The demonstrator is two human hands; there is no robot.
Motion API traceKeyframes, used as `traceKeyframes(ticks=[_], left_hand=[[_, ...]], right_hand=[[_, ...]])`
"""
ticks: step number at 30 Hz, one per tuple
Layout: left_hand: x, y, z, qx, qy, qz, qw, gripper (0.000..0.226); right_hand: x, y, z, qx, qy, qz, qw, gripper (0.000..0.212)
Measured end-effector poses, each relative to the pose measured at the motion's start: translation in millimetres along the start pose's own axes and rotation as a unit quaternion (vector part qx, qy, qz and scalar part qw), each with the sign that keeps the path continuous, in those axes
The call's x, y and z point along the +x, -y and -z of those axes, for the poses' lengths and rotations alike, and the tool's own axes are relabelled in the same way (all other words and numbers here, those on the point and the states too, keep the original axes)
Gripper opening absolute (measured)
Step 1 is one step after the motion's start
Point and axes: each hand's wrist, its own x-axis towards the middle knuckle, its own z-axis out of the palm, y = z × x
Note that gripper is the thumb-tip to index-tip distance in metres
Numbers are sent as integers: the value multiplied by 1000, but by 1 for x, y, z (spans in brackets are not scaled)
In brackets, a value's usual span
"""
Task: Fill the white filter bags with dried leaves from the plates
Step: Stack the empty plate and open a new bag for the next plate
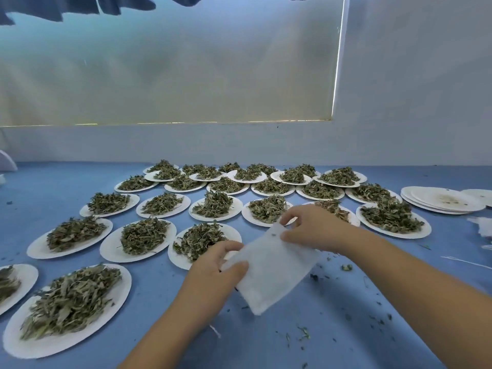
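A white filter bag point(271, 272) is held above the blue table, tilted, its upper end toward the far plates. My left hand point(213, 272) grips its left edge between thumb and fingers. My right hand point(311, 230) pinches the bag's top end. Several white paper plates heaped with dried green leaves cover the table; the closest to the bag is a plate point(183, 259) just left of my left hand, and a large plate point(16, 339) sits at the near left. Whether the bag holds leaves cannot be seen.
A stack of empty white plates point(426, 205) lies at the far right. Leaf crumbs point(346, 267) are scattered over the blue tablecloth point(292, 342) to the right of the bag. White bag material and a string point(482, 227) lie at the right edge. A wall rises behind the table.
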Motion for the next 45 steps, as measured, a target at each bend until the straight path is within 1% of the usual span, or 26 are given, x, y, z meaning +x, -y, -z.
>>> traceKeyframes(ticks=[2,3,5,7,9,11,13,15,19,21,23,27,30,34,37,40,43,45], left_hand=[[-5,8,4,-7,20,5,1000,29],[-7,11,5,-11,27,1,1000,30],[-10,12,5,-12,26,-18,999,23],[-9,13,3,5,30,-39,999,15],[-9,15,1,21,44,-41,998,15],[-8,16,2,27,44,-41,998,15],[-6,18,3,16,42,-44,998,14],[-5,19,5,2,42,-45,998,13],[-5,19,6,-16,44,-42,998,15],[-5,19,6,-12,42,-38,998,16],[-5,19,5,-13,43,-33,998,18],[-7,18,4,-2,57,-27,998,18],[-6,18,4,11,55,-7,998,21],[-4,15,5,61,43,5,997,25],[-2,14,3,60,15,24,998,26],[1,14,1,55,-1,45,997,25],[5,14,6,-22,-4,82,996,24],[8,15,11,-52,-11,93,994,22]], right_hand=[[16,7,-13,-69,-2,6,998,21],[25,11,-19,-73,2,1,997,21],[42,21,-31,-22,27,-38,999,24],[56,34,-40,41,67,-95,992,27],[66,44,-51,55,80,-128,987,23],[75,54,-62,14,76,-133,988,20],[80,61,-70,-30,63,-129,989,28],[87,64,-74,-31,54,-130,989,34],[93,67,-76,-14,79,-145,986,34],[94,66,-76,38,67,-147,986,27],[96,63,-76,116,54,-152,980,21],[91,59,-74,239,46,-195,950,22],[82,54,-63,297,33,-198,933,20],[63,34,-37,372,15,-193,908,16],[46,10,-16,409,12,-195,891,13],[25,-19,7,428,28,-198,881,10],[2,-54,29,412,44,-209,886,8],[-15,-76,42,396,51,-221,890,8]])
